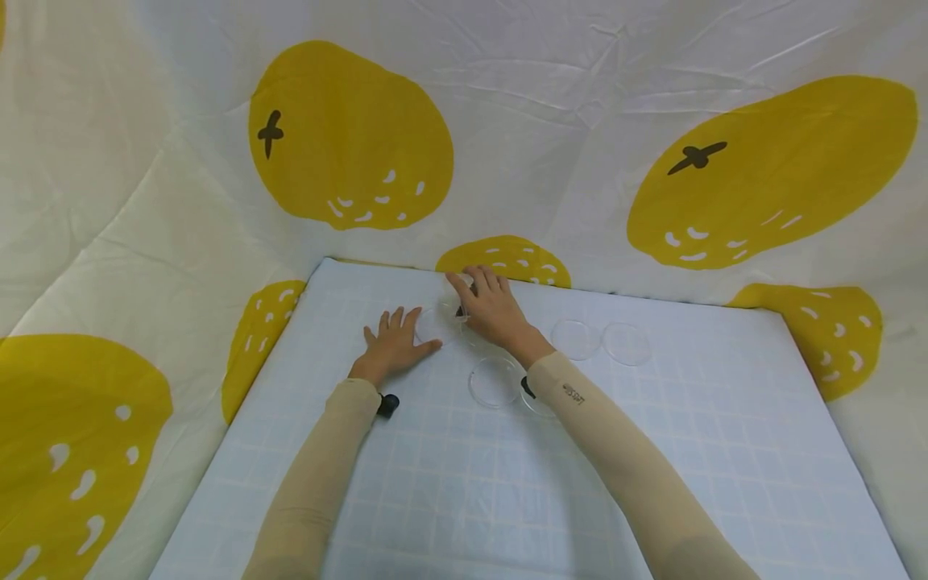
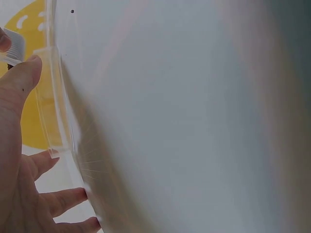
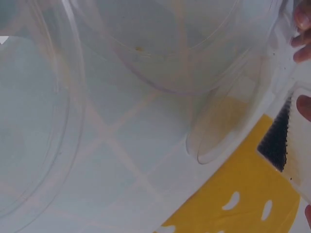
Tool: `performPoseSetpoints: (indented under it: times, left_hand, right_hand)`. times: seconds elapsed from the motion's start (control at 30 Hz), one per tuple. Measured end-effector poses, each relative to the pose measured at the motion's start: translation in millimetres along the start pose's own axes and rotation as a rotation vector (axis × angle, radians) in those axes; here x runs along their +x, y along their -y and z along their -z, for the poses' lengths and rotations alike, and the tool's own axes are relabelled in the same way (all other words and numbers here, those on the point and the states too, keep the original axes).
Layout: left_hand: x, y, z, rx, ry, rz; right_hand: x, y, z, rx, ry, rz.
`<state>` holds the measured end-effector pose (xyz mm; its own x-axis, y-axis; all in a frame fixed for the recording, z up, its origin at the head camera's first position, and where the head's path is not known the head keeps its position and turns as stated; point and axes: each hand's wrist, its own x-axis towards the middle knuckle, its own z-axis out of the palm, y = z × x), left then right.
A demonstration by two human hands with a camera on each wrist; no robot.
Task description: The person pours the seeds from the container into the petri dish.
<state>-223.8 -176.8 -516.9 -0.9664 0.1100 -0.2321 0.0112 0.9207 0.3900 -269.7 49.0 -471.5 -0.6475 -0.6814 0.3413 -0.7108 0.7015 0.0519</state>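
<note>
The clear dish (image 1: 437,325) is positioned on the far part of the desk (image 1: 428,491), its rim flanked by the widely spread fingers of the left hand (image 1: 391,346). A small container (image 3: 300,141) is gripped by the curled fingers of the right hand (image 1: 496,312). Any tilting should be done slowly.

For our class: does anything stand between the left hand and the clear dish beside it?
Nothing visible does: the left hand meets the clear dish directly, thumb at its edge in the left wrist view.
</note>
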Motion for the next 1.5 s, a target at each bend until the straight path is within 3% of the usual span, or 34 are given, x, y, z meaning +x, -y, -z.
performPoseSetpoints:
  times: [1.2,1.5]
  left_hand:
    - [1.1,1.2,-0.6,-0.008,0.001,-0.004]
    - [2.1,2.2,-1.9,-0.005,0.001,-0.002]
  right_hand:
    - [-1.1,6.9,-2.7,-0.053,-0.008,0.057]
    - [0.7,8.2,-3.8,-0.064,-0.04,0.066]
